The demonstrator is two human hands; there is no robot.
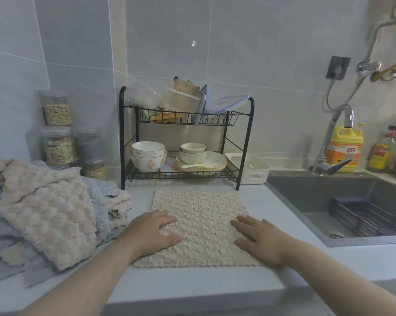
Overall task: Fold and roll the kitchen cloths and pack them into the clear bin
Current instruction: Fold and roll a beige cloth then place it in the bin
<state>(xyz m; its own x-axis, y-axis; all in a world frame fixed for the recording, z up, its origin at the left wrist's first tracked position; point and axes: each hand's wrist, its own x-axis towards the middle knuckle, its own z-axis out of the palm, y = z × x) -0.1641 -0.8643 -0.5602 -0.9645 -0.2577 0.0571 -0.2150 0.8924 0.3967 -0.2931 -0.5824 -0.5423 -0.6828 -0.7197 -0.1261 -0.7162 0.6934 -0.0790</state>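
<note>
Beige cloth [201, 208] flat under left hand [154, 233] and right hand [258, 238], yellow 立白 bottle [345, 148]

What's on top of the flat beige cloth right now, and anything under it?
The left hand and right hand press flat on the beige cloth. Whatever lies under it on the countertop is covered.

A pale grey countertop [192, 283] fills the lower frame. At its centre a beige textured cloth [201, 222] lies spread flat. At the left edge sits a loose pile of beige and grey cloths [48, 213], with clear jars of grains [59, 147] stacked behind it. A black two-tier dish rack [122, 137] stands at centre rear, a white plastic basket [251, 169] just beside it. A steel sink [306, 197] is set in at the right, a yellow detergent bottle [345, 149] behind it.
</note>
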